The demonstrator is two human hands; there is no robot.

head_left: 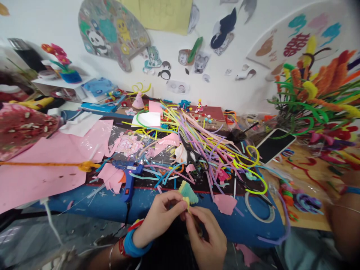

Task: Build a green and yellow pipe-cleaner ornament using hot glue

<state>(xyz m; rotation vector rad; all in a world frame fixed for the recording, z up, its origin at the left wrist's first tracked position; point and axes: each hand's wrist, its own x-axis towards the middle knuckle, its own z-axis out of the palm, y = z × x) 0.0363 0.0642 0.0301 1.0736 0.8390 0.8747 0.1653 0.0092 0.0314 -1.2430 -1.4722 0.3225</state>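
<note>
Bottom centre, left hand [163, 214] and right hand [208, 234] pinch a yellow fuzzy bit [186, 202] between thumbs and forefingers, teal-and-yellow triangle [191, 194] right against it. Triangle looks formed, yellow part apparently unfinished; can't tell if joined. Loose fuzzy stems [194, 132] lie mid-frame, blue glue gun [129, 183] left of centre, unheld.

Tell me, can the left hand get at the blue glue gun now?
Probably yes: the glue gun lies close to the left hand, nothing covering its handle, though the fingers should first release the yellow piece.
</note>
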